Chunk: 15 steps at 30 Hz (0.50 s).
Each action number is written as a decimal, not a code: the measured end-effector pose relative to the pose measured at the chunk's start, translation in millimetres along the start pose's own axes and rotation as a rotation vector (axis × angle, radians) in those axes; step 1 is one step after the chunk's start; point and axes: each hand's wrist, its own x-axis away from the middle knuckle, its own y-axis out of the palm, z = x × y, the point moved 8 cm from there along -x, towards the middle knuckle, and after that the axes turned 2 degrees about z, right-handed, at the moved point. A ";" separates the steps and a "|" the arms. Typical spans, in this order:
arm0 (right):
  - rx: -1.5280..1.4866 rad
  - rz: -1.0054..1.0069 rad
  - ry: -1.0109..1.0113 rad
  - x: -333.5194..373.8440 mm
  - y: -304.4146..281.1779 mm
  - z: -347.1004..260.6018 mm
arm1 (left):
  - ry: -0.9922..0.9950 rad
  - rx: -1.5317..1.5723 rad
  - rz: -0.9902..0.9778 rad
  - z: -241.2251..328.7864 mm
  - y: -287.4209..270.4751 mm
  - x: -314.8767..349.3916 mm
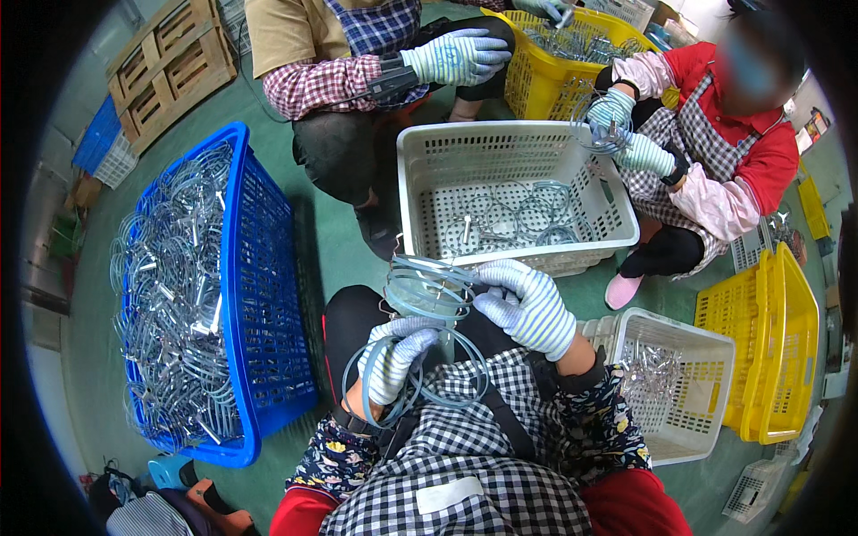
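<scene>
In front of my chest I hold thin grey-blue cable coils (pixel 427 290) with small metal ends. My left hand (pixel 395 357), in a striped glove, is closed on their near side, and looser loops hang around it and its wrist. From the right, my right hand (pixel 536 313), gloved alike, pinches the edge of the stacked coils with thumb and fingers. The exact grip points are partly hidden by the loops and gloves. Just beyond stands a white crate (pixel 518 262) with several similar coils (pixel 545 205) lying on its bottom.
A blue crate (pixel 281 295) heaped with coils stands left. At right are a white crate (pixel 710 393) of small metal parts and stacked yellow baskets (pixel 769 357). Two co-workers sit across; one holds coils (pixel 590 125). Behind them is a filled yellow basket (pixel 527 89).
</scene>
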 end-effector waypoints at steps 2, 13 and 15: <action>0.002 0.045 -0.134 0.7 -1.4 -4.0 | 0.001 0.010 -0.011 -1.4 0.1 0.5; -0.168 -0.223 0.264 39.0 30.2 0.5 | 0.067 0.026 0.052 4.3 -14.4 -2.6; -0.182 -0.311 0.392 50.1 40.3 6.6 | 0.141 0.021 0.068 12.5 -12.1 0.6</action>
